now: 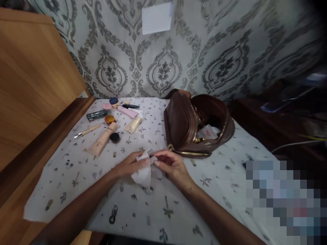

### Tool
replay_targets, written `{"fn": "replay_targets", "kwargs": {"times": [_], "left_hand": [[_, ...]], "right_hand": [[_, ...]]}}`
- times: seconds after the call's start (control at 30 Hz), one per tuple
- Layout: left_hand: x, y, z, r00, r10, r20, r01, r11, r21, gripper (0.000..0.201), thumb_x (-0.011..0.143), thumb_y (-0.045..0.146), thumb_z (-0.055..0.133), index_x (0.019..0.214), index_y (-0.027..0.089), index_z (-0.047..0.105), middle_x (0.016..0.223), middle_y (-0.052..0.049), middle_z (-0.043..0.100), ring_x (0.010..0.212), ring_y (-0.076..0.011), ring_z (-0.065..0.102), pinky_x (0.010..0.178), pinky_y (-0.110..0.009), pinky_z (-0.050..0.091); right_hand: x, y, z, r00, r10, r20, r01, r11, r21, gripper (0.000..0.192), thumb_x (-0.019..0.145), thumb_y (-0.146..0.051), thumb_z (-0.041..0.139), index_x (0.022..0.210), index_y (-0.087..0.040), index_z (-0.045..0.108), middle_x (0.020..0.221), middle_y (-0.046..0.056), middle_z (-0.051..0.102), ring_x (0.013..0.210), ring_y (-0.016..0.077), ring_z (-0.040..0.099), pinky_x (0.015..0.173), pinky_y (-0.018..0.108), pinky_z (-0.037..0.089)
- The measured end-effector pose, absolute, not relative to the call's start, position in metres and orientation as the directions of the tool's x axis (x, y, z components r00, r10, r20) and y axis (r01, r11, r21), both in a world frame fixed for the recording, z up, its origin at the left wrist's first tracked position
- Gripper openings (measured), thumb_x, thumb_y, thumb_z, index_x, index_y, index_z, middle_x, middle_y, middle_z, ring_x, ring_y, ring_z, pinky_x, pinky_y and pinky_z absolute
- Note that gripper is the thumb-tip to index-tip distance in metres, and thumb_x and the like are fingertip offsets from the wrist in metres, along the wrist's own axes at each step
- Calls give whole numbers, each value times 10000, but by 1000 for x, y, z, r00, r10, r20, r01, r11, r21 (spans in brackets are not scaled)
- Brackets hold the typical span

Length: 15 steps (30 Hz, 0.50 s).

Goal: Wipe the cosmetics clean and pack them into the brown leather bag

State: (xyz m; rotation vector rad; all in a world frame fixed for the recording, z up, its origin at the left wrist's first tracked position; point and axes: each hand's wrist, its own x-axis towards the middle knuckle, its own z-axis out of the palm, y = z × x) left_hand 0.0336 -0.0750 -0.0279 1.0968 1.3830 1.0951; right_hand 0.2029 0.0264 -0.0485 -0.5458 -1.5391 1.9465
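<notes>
just both hands' grip, left hand and right hand, clamped on a white tissue

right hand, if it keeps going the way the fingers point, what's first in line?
The right hand points left toward the left hand; first in line is the white tissue both hands pinch, then the left fingers. Depth hard to judge.

Tubes lie left of the bag; hands' tissue lies before both.
</notes>
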Motion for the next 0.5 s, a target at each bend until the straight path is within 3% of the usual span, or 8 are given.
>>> {"fn": "replay_targets", "kwargs": {"times": [0.13,0.3,0.5], "left_hand": [[34,-80,-22,66,986,-152,183,138,973,390,793,482,701,981,142,664,806,-14,632,739,-152,579,639,-229,424],[31,-83,-24,107,973,-204,158,186,970,399,702,425,784,950,132,676,803,-19,642,720,-150,584,634,-230,439],[36,-85,-29,66,987,-149,195,134,972,377,717,462,768,895,143,675,790,-16,636,730,-153,570,666,-240,439]], "right_hand": [[202,23,-48,-766,637,93,-231,-136,-963,248,688,-330,839,900,-230,760,869,30,746,789,165,662,778,320,530],[200,24,-43,-703,701,121,-383,-230,-894,230,649,-310,853,846,-254,747,919,-2,740,830,145,640,840,305,500],[201,28,-38,-696,706,132,-445,-280,-850,257,653,-295,854,886,-263,750,956,-6,742,852,135,629,879,296,475]]}}
